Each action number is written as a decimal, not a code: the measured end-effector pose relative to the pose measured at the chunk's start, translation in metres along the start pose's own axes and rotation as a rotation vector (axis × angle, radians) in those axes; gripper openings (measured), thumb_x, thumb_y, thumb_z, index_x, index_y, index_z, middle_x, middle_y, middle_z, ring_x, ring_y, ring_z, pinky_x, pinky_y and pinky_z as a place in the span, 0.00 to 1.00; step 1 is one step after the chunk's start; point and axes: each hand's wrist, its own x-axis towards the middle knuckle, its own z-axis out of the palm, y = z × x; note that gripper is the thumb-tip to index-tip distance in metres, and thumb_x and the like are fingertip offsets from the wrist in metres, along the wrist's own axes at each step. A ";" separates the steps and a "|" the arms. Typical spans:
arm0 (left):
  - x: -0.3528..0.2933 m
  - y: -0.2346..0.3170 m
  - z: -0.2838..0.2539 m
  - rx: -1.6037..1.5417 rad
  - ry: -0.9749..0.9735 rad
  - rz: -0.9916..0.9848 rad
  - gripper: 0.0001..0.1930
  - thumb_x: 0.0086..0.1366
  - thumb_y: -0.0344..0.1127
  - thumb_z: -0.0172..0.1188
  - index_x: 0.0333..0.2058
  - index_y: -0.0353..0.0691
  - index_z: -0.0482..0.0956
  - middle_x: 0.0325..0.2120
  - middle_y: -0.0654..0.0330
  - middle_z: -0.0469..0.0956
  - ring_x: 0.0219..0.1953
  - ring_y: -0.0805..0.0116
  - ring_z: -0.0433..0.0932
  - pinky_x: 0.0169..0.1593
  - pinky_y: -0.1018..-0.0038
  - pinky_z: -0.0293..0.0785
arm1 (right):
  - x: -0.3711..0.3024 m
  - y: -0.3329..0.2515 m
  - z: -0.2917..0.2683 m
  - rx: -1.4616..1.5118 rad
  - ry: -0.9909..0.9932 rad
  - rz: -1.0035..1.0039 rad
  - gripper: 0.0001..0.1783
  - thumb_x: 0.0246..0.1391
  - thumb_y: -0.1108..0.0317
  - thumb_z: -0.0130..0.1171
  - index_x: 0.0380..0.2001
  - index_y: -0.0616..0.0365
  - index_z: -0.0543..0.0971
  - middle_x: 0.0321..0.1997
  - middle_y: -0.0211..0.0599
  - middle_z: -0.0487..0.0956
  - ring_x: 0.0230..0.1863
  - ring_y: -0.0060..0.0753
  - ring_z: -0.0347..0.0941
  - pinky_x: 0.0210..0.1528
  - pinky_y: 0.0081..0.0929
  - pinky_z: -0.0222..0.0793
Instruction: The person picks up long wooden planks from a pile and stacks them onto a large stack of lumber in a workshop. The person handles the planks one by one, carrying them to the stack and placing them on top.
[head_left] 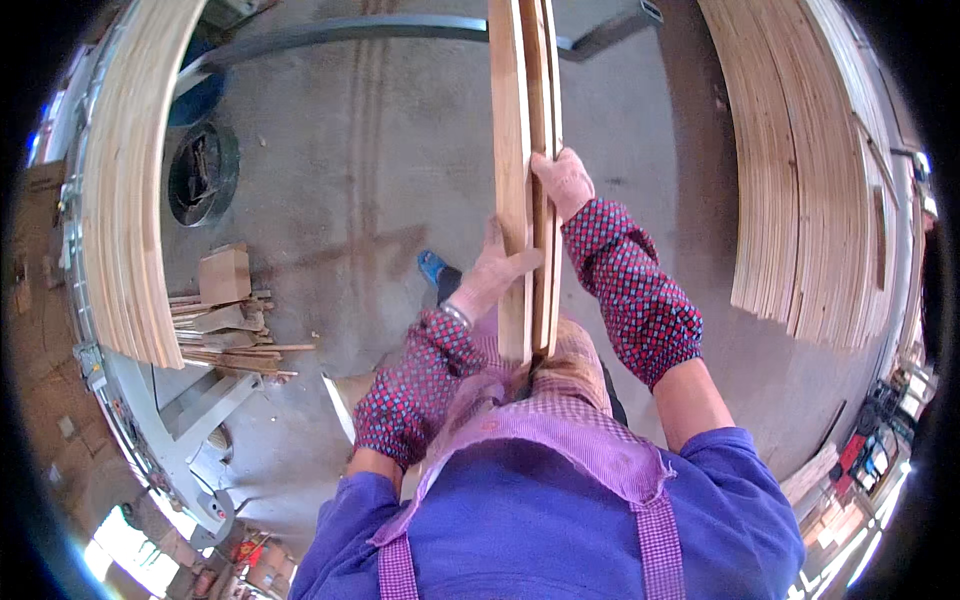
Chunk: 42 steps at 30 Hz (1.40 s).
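Bundle of thin pale wood strips (524, 170): three or four long flat slats pressed face to face, on edge. Runs from top centre of frame down to mid-frame, lower end against the apron. Light grain, one darker edge on right.

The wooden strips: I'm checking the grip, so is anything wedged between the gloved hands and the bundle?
Nothing visible. The left hand and right hand, both gloved, press directly against opposite sides of the wooden strips, which stand on edge.

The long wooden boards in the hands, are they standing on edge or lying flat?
On edge: the wooden boards show thin edges, pressed between left hand and right hand.
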 end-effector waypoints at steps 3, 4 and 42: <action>0.004 0.063 0.026 0.049 0.027 -0.247 0.58 0.53 0.46 0.68 0.67 0.30 0.34 0.63 0.40 0.55 0.64 0.53 0.60 0.65 0.69 0.57 | 0.024 0.027 -0.006 0.105 -0.029 0.054 0.30 0.53 0.51 0.57 0.49 0.65 0.73 0.48 0.54 0.78 0.49 0.50 0.76 0.51 0.37 0.70; 0.007 0.065 0.036 0.058 0.015 -0.315 0.60 0.51 0.46 0.69 0.67 0.31 0.31 0.65 0.38 0.51 0.65 0.50 0.59 0.66 0.67 0.56 | 0.041 0.051 -0.004 0.199 -0.040 0.030 0.31 0.53 0.50 0.57 0.50 0.65 0.73 0.48 0.54 0.78 0.50 0.49 0.75 0.52 0.37 0.70; -0.027 0.072 -0.081 0.996 0.265 0.098 0.49 0.52 0.56 0.58 0.67 0.34 0.50 0.64 0.44 0.58 0.66 0.49 0.57 0.68 0.62 0.54 | -0.082 0.107 0.001 0.131 0.086 -0.120 0.47 0.36 0.64 0.70 0.59 0.66 0.58 0.49 0.58 0.74 0.49 0.50 0.75 0.51 0.36 0.71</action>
